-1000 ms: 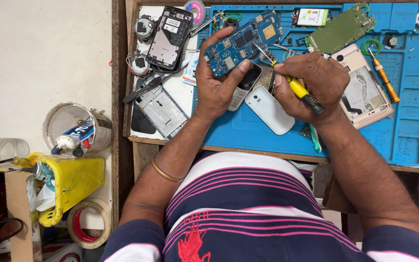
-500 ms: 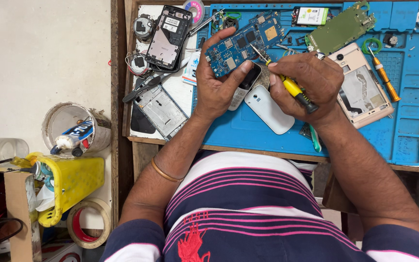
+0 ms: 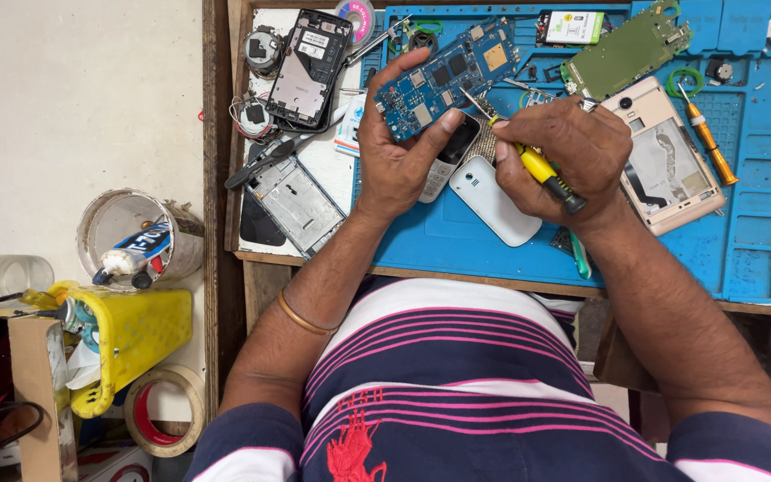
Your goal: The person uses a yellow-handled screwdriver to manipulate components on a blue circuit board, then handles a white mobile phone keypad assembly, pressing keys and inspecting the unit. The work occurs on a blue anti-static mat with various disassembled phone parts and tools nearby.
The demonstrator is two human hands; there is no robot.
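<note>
Left hand: the left hand (image 3: pixel 399 152) is raised over the blue work mat (image 3: pixel 760 232), fingers curled up around the blue circuit board (image 3: pixel 448 78), thumb pressed against its lower edge; a firm pinch, not open.
Blue circuit board: held tilted, long axis running up to the right, component side toward the camera, above the mat's left part and clear of it.
Right hand: the right hand (image 3: pixel 573 156) is closed around the yellow-handled screwdriver (image 3: pixel 537 165), fingers wrapped tight on the grip.
Screwdriver tip: the thin metal shaft points up-left and meets the board's lower edge, near the left thumb.
Under the hands: a white phone back cover (image 3: pixel 497 201) lies on the mat, just beside a dark keypad phone (image 3: pixel 446 156) partly hidden by the left hand.
Right of hands: a beige phone housing (image 3: pixel 671 170) lies open on the mat, an orange-handled screwdriver (image 3: pixel 707 134) next to it.
Upper mat: a green circuit board (image 3: pixel 626 54) lies tilted near the top edge.
Left of mat: a black phone frame (image 3: pixel 307 67) and a silver metal frame (image 3: pixel 296 205) rest on the white bench surface.
Floor, left: a yellow bin (image 3: pixel 140 335), a roll of tape (image 3: pixel 164 412), and a round tub (image 3: pixel 127 223) holding a tube.
Wrist: a gold bangle (image 3: pixel 301 317) sits on the left forearm.
</note>
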